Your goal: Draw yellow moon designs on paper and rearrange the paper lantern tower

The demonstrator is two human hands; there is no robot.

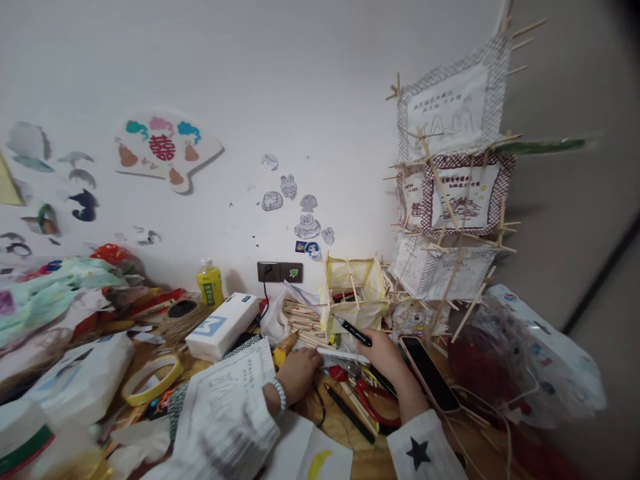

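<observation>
My right hand (384, 355) is closed on a black pen (356, 331) with white lettering, its pale tip pointing up and left toward a small frame of wooden sticks with yellow paper sides (356, 287). My left hand (296, 373), wearing a pale beaded bracelet, lies back up on the clutter, its fingers reaching right. Beside those fingers are a yellow object (283, 350) and a bundle of thin wooden sticks (305, 319). What lies under the left fingertips is hidden. A drawn-on paper sheet (237, 380) sits by the left wrist.
A tall stick-and-paper tower (463, 193) stands at the right. Near the right forearm lie a phone (430, 373), a black marker (350, 413) and red-handled pliers (373, 403). Leftward are a tissue pack (223, 327), a tape roll (153, 380) and a yellow bottle (210, 283).
</observation>
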